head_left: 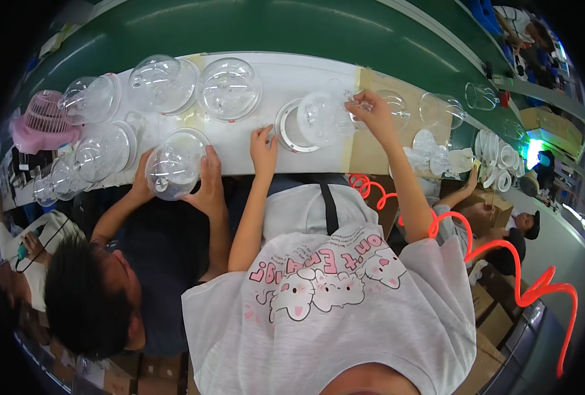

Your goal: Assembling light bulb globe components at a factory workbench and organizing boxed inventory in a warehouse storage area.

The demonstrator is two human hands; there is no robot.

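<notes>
My right hand [371, 113] is raised at the right of the white worktop, its fingers closed in a pinch on a small clear plastic piece [358, 105]. Just left of those fingers, a translucent round plastic part [319, 118] stands tilted, overlapping a white ring-shaped base [286, 135] on the worktop. Whether the pinched piece joins this part, I cannot tell. My left hand [263, 153] rests by the ring's left edge, fingers loosely apart, with nothing visible in it.
At my left, a co-worker's hands [208, 181] hold a clear dome [173, 172]. Several clear domes [230, 89] line the worktop [273, 79]. Clear cups [437, 108] and white rings [503, 155] are at the right. A red coiled hose [460, 220] runs past my right arm.
</notes>
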